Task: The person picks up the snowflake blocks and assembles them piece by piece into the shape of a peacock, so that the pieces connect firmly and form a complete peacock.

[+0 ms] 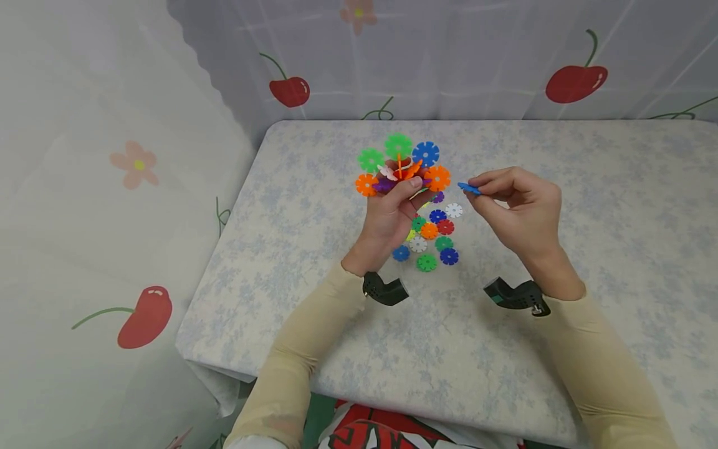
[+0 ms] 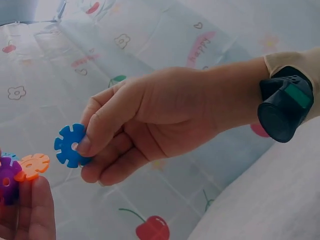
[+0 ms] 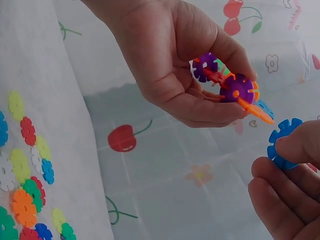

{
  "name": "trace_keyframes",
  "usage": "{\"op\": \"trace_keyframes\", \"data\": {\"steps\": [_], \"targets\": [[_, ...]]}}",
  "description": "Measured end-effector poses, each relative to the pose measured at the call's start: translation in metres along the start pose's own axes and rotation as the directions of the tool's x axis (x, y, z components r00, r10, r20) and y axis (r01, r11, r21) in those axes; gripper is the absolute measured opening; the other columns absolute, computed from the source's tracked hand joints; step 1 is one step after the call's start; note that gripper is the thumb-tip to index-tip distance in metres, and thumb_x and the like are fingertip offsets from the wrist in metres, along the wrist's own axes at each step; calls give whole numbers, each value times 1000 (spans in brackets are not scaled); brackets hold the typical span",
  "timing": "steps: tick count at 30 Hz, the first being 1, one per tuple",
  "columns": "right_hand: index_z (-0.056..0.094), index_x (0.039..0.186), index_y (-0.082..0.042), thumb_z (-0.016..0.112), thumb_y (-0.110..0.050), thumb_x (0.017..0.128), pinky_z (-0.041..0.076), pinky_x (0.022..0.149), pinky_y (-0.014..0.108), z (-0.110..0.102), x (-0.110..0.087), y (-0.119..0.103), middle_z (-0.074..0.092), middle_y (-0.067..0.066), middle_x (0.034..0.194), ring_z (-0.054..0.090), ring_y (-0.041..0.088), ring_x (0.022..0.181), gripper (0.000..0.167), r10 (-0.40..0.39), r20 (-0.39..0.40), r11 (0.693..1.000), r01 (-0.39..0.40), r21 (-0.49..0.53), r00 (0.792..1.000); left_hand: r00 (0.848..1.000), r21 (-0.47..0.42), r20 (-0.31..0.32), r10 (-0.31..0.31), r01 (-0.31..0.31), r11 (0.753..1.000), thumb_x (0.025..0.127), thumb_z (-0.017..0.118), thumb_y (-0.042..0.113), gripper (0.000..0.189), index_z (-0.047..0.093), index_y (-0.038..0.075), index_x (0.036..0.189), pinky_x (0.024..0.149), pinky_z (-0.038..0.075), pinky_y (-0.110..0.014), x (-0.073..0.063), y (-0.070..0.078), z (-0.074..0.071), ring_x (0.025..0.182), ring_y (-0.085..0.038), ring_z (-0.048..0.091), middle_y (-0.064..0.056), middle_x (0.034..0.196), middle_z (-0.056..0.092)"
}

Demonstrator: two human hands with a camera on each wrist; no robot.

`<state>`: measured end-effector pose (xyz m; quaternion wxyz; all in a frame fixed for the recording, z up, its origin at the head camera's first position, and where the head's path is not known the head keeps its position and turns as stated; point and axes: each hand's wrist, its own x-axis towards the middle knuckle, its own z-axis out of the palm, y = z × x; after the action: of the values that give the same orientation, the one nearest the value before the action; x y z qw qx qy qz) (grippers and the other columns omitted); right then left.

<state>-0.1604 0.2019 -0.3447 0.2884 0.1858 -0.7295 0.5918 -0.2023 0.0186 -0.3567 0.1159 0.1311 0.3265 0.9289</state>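
Note:
My left hand (image 1: 389,215) grips a cluster of interlocked notched plastic discs above the table. Around its rim are green discs (image 1: 398,146), a blue one (image 1: 426,154) and orange ones (image 1: 437,178); purple discs (image 3: 237,89) sit by the thumb. To the right, apart from the cluster, my right hand (image 1: 518,209) pinches a single blue notched disc (image 2: 70,145) between thumb and fingers. In the right wrist view this disc stands close to an orange disc (image 3: 258,111) jutting from the cluster. The left palm and fingers hide part of the cluster.
Below the hands, several loose notched discs lie on the patterned tablecloth (image 1: 269,262), among them a green disc (image 1: 426,262), a dark blue one (image 1: 449,256) and a white one (image 1: 454,210). A cherry-print curtain (image 1: 449,56) hangs behind the table.

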Motion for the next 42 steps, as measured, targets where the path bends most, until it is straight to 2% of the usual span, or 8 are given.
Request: {"op": "trace_keyframes", "data": {"steps": [10, 16, 22, 26, 31, 33, 36, 42], "targets": [[64, 81, 20, 65, 26, 75, 58, 80, 14, -1, 0, 1, 75, -13, 91, 74, 3, 88, 8, 1, 11, 998, -2, 69, 1000, 997, 61, 32, -71, 69, 996, 100, 38, -13, 38, 62, 17, 96, 80, 64, -29, -4, -1, 3, 86, -9, 73, 3, 94, 69], [65, 81, 19, 65, 26, 76, 58, 80, 13, -3, -1, 1, 74, -17, 92, 74, 1, 89, 9, 4, 20, 1000, -5, 30, 1000, 992, 90, 36, -121, 118, 989, 101, 39, -12, 34, 58, 16, 100, 79, 63, -28, -5, -1, 2, 84, -8, 73, 3, 94, 67], [64, 80, 19, 66, 26, 76, 58, 80, 14, -3, -1, 1, 75, -14, 92, 74, 3, 88, 8, -9, 32, 999, 7, 51, 999, 993, 59, 27, -115, 113, 992, 102, 38, -10, 36, 60, 18, 99, 78, 64, -28, -4, -3, 2, 83, -8, 73, 3, 93, 71], [65, 80, 18, 67, 28, 74, 58, 80, 14, -4, -1, 1, 74, -18, 93, 73, 1, 88, 12, -14, 97, 999, 10, 41, 995, 996, 47, -3, -89, 89, 995, 106, 37, -1, 29, 57, 19, 99, 74, 63, -25, -3, -5, 3, 81, -8, 74, 4, 90, 74], [68, 81, 13, 70, 28, 73, 58, 81, 13, -5, -1, 0, 70, -25, 96, 70, -4, 89, 17, -20, 214, 999, 26, -27, 977, 995, 65, -69, -68, 73, 995, 110, 36, 8, 19, 52, 18, 106, 72, 59, -18, -1, -7, 2, 78, -6, 69, 5, 88, 72], [68, 81, 12, 70, 28, 73, 58, 81, 13, -5, 0, 0, 70, -25, 96, 70, -5, 90, 18, -30, 229, 999, 39, -35, 973, 993, 76, -95, -68, 75, 994, 110, 37, 10, 17, 52, 17, 108, 71, 58, -18, -1, -7, 2, 78, -7, 67, 5, 88, 71], [68, 81, 13, 69, 27, 73, 58, 79, 13, -6, 0, 0, 71, -23, 94, 71, -4, 87, 17, -41, 201, 999, 45, -17, 979, 990, 86, -116, -75, 85, 993, 109, 39, 11, 16, 52, 18, 108, 70, 57, -18, -1, -7, 2, 77, -7, 66, 5, 88, 72], [68, 86, 17, 66, 23, 77, 57, 77, 12, -6, 2, -1, 74, -18, 91, 73, -1, 81, 11, -32, 55, 999, 31, 14, 998, 985, 110, -139, -101, 117, 987, 106, 43, 10, 13, 52, 19, 102, 62, 53, -20, -4, -9, 1, 68, -7, 63, 7, 85, 72]]}}
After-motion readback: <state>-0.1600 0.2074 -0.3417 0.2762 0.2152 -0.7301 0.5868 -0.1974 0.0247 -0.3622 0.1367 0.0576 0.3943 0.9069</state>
